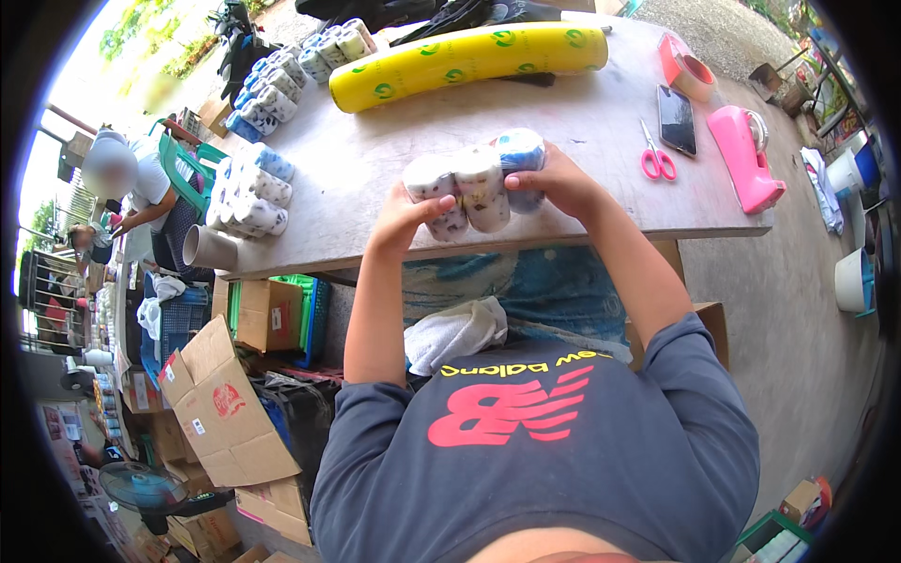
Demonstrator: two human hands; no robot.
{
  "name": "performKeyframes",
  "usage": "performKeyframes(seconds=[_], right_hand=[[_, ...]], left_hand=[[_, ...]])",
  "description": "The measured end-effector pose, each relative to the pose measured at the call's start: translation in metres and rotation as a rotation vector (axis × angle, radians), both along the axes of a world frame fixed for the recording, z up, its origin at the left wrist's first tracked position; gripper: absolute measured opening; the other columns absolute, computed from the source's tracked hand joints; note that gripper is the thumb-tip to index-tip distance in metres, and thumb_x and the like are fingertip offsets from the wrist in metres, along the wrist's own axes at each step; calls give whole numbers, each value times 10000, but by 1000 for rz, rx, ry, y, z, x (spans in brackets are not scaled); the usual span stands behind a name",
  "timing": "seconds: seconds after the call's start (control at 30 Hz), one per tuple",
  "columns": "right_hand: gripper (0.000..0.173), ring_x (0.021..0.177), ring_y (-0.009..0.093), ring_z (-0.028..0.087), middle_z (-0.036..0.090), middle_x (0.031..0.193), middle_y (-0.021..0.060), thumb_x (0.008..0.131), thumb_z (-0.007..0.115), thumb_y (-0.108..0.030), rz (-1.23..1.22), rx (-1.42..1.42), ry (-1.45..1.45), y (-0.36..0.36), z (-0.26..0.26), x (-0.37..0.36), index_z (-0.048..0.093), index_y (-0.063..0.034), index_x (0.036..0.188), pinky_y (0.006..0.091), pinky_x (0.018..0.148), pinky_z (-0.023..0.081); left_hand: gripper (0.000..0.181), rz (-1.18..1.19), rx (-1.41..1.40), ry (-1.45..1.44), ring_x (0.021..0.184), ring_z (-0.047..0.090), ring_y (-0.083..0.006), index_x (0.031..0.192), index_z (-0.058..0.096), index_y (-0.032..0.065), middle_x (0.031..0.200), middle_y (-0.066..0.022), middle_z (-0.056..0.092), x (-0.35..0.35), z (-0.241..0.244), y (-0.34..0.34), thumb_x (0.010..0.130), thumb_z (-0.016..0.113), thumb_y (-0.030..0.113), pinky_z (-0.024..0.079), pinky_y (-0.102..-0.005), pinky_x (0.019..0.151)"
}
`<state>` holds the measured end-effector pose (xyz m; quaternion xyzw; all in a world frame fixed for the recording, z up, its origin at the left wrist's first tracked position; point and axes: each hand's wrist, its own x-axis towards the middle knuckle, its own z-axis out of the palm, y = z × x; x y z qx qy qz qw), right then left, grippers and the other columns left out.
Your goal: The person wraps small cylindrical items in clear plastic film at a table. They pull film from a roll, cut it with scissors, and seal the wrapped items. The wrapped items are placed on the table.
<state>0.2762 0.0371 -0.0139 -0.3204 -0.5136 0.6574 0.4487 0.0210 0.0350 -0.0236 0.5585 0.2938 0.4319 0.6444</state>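
Note:
A bundle of small patterned cylinders (481, 191), white with dark spots and one blue, is held between my two hands near the table's front edge. It looks wrapped in shiny clear film. My left hand (402, 224) grips its left end, thumb across the front. On the right end, beside the blue cylinder, my right hand (566, 184) presses with its thumb forward; the other fingers are mostly hidden behind. Beyond the bundle lies a long yellow roll of printed film (468, 62).
Pink scissors (659, 160), a smartphone (677, 121), a pink tape dispenser (745, 160) and a tape roll (690, 70) lie at right. Stacked cylinders (253, 190) and a grey cup (210, 248) stand at left. Another person (151, 176) sits beyond. An opened cardboard box (229, 401) is below.

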Motion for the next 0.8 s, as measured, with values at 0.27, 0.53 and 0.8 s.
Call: performKeyframes(seconds=[0.27, 0.53, 0.8], right_hand=[[844, 1117, 173, 560, 582, 1208, 58, 631, 898, -137, 57, 187, -374, -1, 4, 0, 455, -94, 1348, 318, 1001, 428], [767, 1102, 140, 552, 579, 1216, 61, 639, 875, -56, -77, 102, -212, -13, -18, -11, 475, -91, 1292, 300, 949, 462], [643, 1069, 169, 582, 616, 1166, 97, 698, 831, -134, -106, 269, -469, -15, -10, -9, 532, -59, 1262, 313, 933, 467]], left_hand=[[914, 14, 57, -27, 1233, 504, -224, 1428, 390, 59, 1344, -156, 528, -24, 9, -15, 673, 873, 238, 397, -371, 1063], [799, 78, 906, 1013, 1140, 563, -350, 1329, 506, 103, 1266, -130, 563, 30, 80, -25, 679, 814, 451, 456, -425, 953], [696, 84, 813, 1162, 1019, 627, -352, 1267, 567, 134, 1113, -138, 648, 39, 69, -15, 691, 799, 446, 496, -422, 876]])
